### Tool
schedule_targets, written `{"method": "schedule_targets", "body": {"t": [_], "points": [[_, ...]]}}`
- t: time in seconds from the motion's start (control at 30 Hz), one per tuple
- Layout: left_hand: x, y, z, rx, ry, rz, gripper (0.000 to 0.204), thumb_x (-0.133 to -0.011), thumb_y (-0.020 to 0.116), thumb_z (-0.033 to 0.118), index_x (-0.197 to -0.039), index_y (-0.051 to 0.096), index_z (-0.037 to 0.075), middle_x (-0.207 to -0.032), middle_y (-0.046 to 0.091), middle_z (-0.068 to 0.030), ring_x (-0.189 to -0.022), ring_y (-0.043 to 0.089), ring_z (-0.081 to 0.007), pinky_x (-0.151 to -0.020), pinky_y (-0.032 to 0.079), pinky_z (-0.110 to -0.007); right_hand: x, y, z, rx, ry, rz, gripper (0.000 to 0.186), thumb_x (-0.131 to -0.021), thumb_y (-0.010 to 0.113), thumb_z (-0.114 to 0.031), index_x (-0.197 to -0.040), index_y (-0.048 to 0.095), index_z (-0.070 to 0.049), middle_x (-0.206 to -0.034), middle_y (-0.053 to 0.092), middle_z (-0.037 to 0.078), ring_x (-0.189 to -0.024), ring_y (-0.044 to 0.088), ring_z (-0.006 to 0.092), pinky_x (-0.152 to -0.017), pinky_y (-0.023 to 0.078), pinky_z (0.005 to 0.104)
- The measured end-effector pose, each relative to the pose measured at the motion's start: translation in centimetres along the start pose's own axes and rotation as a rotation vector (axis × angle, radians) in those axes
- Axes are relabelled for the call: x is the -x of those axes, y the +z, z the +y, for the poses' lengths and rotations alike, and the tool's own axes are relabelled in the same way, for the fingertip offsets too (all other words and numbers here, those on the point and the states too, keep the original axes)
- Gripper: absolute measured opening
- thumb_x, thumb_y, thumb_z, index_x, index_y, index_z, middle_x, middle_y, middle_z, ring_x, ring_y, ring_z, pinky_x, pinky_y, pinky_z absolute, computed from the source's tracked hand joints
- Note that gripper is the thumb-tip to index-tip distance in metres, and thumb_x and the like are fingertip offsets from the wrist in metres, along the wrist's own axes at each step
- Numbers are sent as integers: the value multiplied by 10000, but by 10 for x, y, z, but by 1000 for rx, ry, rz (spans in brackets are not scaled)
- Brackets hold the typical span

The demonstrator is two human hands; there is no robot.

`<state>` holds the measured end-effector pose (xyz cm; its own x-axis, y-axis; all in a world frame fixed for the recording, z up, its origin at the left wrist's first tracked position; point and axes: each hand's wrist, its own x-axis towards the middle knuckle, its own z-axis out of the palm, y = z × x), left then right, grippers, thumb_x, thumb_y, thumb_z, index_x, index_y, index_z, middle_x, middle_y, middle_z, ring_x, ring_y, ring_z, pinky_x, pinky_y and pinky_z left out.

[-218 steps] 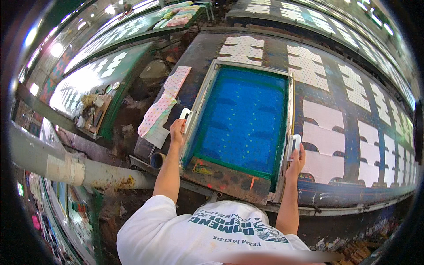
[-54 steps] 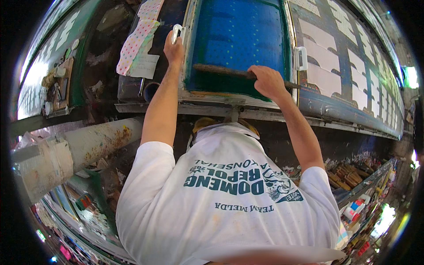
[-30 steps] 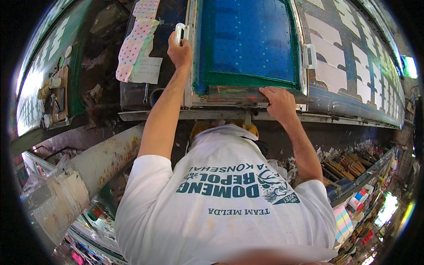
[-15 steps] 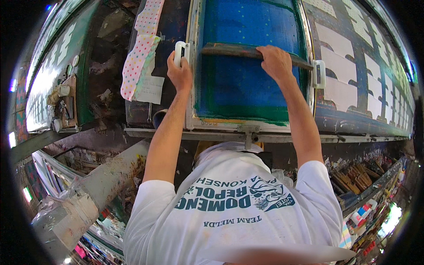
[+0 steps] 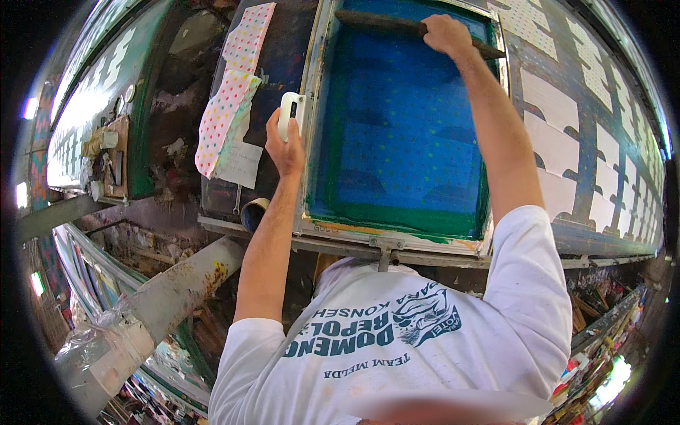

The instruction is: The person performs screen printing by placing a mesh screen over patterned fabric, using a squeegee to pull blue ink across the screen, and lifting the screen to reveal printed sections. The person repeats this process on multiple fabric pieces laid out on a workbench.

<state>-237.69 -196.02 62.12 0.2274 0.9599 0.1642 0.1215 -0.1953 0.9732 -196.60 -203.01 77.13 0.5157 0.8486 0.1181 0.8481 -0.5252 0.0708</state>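
A screen printing frame (image 5: 309, 177) with blue mesh and a green border lies on the long table in front of me. My left hand (image 5: 286, 145) is closed around the white handle (image 5: 288, 117) on the frame's left side. My right hand (image 5: 448, 35) grips a long dark squeegee (image 5: 379, 23), which lies across the mesh near its far end, slightly tilted down to the right. Through the mesh show faint dots and darker curved shapes.
Dotted fabric pieces (image 5: 228, 120) and a written paper slip (image 5: 239, 164) lie left of the frame. Pale cut pieces (image 5: 549, 134) are laid in rows on the table to the right. A thick pipe (image 5: 173, 283) stands at lower left, and a metal rail edges the table.
My right hand has pushed the squeegee away from me, from mid-screen to the far end. My left hand stays on the handle, and my body has leaned forward.
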Motion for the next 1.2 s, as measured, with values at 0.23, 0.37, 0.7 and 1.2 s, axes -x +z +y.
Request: {"method": "schedule_targets", "body": {"t": [0.23,0.37,0.7,1.2], "points": [[2,-2,-2,-41,22,13,457,-975,661,261,-1357,585,21,-1091,714,-155,-789,683,-198,-707,563,-340,-40,-25,24,41,-63,-156,241,-757,641,-198,-881,770,-38,-893,735,255,-902,729,409,-798,577,520],[0,-1,-10,-62,16,21,474,-968,665,289,-1350,589,19,-1113,724,-183,-901,719,-265,-816,573,-387,-58,-8,36,78,-64,-107,235,-766,649,-191,-901,766,-39,-927,738,247,-924,720,416,-800,568,540],[-2,-1,-13,-14,-1,19,468,-963,668,285,-1336,595,11,-1166,714,-213,-1014,715,-324,-902,552,-415,-16,-4,25,55,-177,-196,281,-832,598,-193,-1061,748,-132,-1032,741,214,-1016,702,427,-879,558,538],[-8,3,-21,53,23,17,443,-976,605,277,-1320,607,-2,-1168,715,-237,-1049,705,-375,-923,531,-440,309,-28,-104,-134,-7,-250,376,-829,615,-78,-1156,768,-180,-1064,758,150,-997,716,380,-861,577,508]]}}
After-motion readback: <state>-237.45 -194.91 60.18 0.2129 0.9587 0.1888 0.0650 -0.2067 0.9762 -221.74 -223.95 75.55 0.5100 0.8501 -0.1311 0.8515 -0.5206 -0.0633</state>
